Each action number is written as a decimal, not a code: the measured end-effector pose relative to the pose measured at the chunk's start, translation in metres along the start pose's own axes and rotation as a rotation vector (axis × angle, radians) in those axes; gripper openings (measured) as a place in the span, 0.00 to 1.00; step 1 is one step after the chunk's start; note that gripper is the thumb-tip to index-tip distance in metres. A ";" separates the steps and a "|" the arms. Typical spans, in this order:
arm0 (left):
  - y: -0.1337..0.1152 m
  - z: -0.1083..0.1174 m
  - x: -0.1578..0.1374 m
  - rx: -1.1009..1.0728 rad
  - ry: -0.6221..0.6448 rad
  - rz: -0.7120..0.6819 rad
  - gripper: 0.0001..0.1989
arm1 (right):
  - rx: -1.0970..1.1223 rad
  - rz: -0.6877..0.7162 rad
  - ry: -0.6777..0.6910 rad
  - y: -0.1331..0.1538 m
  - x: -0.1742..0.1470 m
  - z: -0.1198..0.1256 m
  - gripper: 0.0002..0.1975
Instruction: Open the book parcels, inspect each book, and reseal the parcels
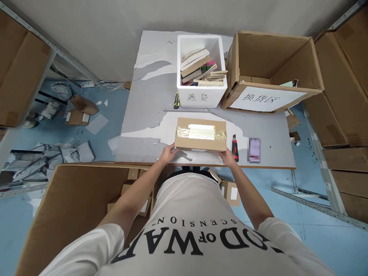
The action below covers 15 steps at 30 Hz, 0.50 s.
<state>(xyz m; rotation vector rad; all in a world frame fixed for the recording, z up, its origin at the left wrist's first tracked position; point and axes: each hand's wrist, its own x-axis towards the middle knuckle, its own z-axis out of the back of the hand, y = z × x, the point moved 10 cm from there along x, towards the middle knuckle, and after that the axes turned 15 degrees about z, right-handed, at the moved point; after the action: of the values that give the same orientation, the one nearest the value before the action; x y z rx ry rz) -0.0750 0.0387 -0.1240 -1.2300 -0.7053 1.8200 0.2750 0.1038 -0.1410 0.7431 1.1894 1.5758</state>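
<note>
A taped cardboard box (pixel 201 144) with a white label on top lies near the front edge of the table. My left hand (pixel 168 154) grips its near left corner, the thumb against the side. At the near right corner my right hand (pixel 227 156) holds the box too, with its fingers partly hidden under it. Just right of that hand lies a red and black box cutter (pixel 235 148). Further right is a phone-like rectangle (pixel 254 150), blurred out.
Behind the box stand a white foam bin (pixel 201 96) of books and a large open carton (pixel 267 100). A yellow and black cutter (pixel 176 100) lies beside the bin. Below the table at left, a big carton (pixel 71 199) holds smaller boxes. Metal shelving (pixel 324 172) flanks the right side.
</note>
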 end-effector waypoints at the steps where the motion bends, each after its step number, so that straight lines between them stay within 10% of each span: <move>1: 0.001 -0.002 0.000 -0.004 -0.009 -0.004 0.24 | 0.005 -0.009 -0.009 -0.001 0.000 -0.002 0.28; 15: 0.002 -0.001 0.000 0.053 -0.087 0.012 0.19 | 0.019 -0.014 -0.033 0.007 0.002 -0.002 0.27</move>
<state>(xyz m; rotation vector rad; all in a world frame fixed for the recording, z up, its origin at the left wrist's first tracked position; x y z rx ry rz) -0.0749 0.0373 -0.1255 -1.1285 -0.6939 1.8998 0.2701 0.1051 -0.1353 0.7694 1.1847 1.5368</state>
